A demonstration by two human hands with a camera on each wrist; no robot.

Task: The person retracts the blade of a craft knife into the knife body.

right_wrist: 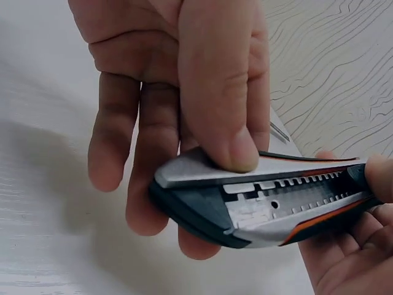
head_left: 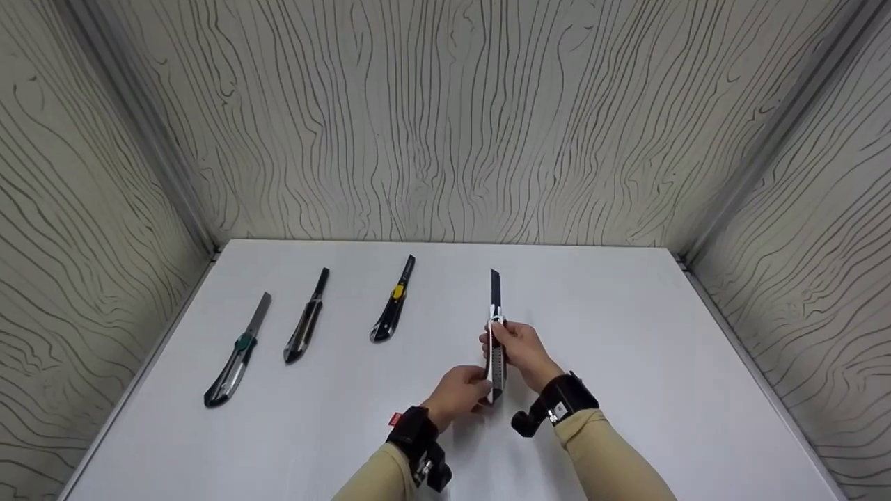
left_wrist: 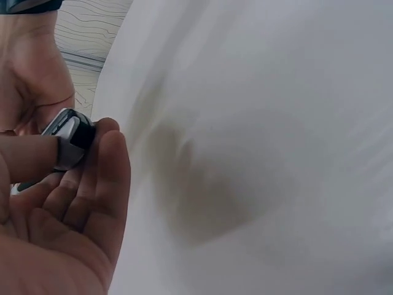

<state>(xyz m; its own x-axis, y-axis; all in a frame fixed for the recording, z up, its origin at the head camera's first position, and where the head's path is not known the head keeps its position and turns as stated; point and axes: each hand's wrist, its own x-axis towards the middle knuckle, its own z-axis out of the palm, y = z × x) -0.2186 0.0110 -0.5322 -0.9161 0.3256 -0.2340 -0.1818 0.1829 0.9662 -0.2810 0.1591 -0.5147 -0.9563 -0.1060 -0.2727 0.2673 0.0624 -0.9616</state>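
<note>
Both hands hold one utility knife (head_left: 496,362), its dark blade extended and pointing to the far side of the table. My left hand (head_left: 456,393) pinches the tail end, thumb on top and fingers beneath, as the left wrist view also shows. Farther up the handle, my right hand (head_left: 527,353) grips it with the thumb on the slider. In the right wrist view the handle (right_wrist: 264,227) is silver and dark green with orange edging, its toothed slide channel facing up. Shadows of the hands fall on the white table (left_wrist: 276,123).
Three other utility knives lie on the table to the left, blades extended and pointing away: one with a green slider (head_left: 240,355), one dark and silver (head_left: 304,327), and one black with a yellow slider (head_left: 394,306). Wood-grain patterned panels (head_left: 431,125) enclose the back and sides.
</note>
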